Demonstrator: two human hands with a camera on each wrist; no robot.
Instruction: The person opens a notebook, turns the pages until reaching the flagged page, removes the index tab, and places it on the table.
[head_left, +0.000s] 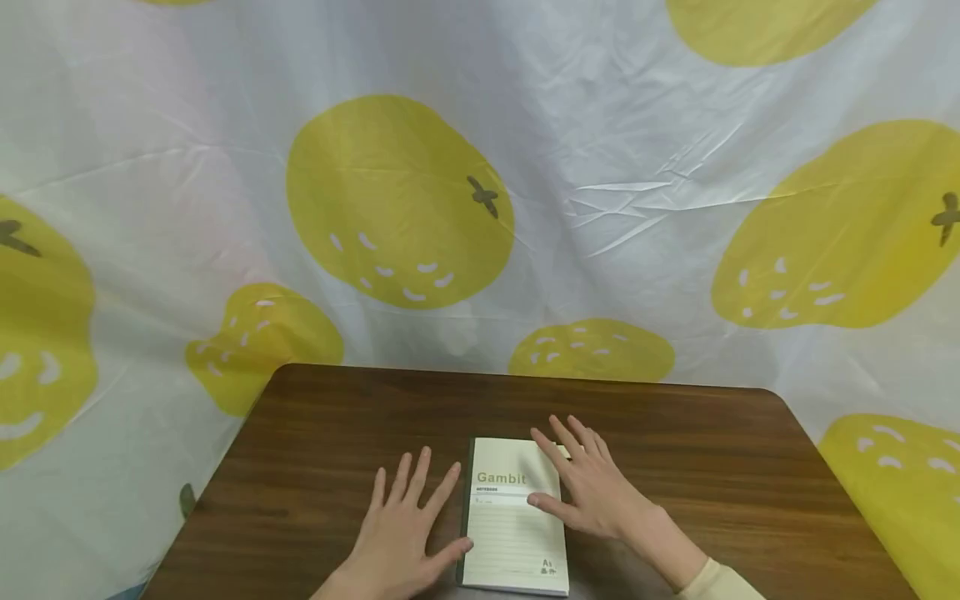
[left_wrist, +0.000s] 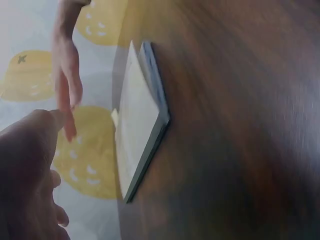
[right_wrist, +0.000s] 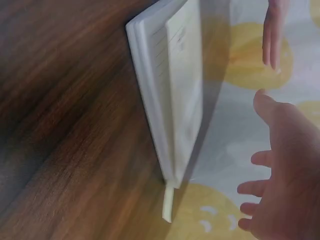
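Observation:
A cream notebook [head_left: 513, 517] with "Gambit" printed on its cover lies closed near the front edge of a brown wooden table [head_left: 337, 433]. My left hand [head_left: 405, 517] is spread open just left of it, thumb beside the dark spine. My right hand [head_left: 588, 483] is spread open over the notebook's right half, thumb across the cover. In the wrist views the notebook [left_wrist: 137, 125] [right_wrist: 182, 85] lies flat, and both the left hand [left_wrist: 25, 165] and the right hand [right_wrist: 285, 175] are a little above it, gripping nothing. A pale bookmark tab [right_wrist: 168, 204] sticks out of its far end.
A white cloth [head_left: 600, 167] printed with large yellow fruit hangs behind the table and drapes around its sides. The tabletop's rounded far corners and bare wood lie left, right and beyond the notebook.

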